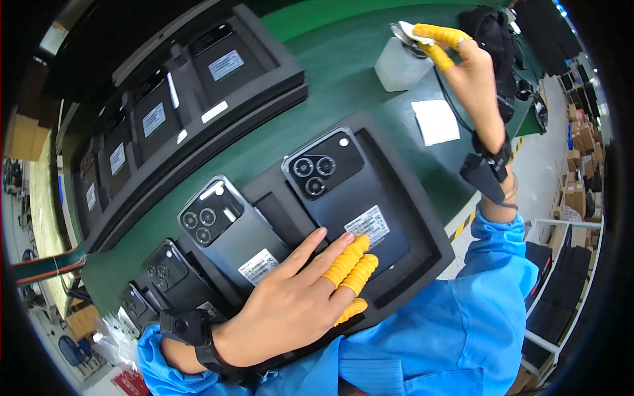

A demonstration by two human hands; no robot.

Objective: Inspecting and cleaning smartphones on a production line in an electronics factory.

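Note:
My left hand (294, 307), several fingers in yellow finger cots, lies with its fingers stretched out over a dark phone (373, 188). Its fingertips touch the lower back, near a white label. That phone lies camera side up in a black foam tray (432, 231). To its left sits another dark phone (231, 231), and more lie farther left. At the upper right my right hand (465, 56), also in yellow finger cots, pinches a white wipe (416, 31) at the metal top of a translucent white bottle (399, 66).
Stacked black foam trays (254, 109) holding several labelled phones stand at the upper left of the green table (337, 72). A white square sheet (436, 122) lies below the bottle, beside a black cable. A black bag (489, 36) is behind my right hand. A white-framed shelf (561, 290) stands at right.

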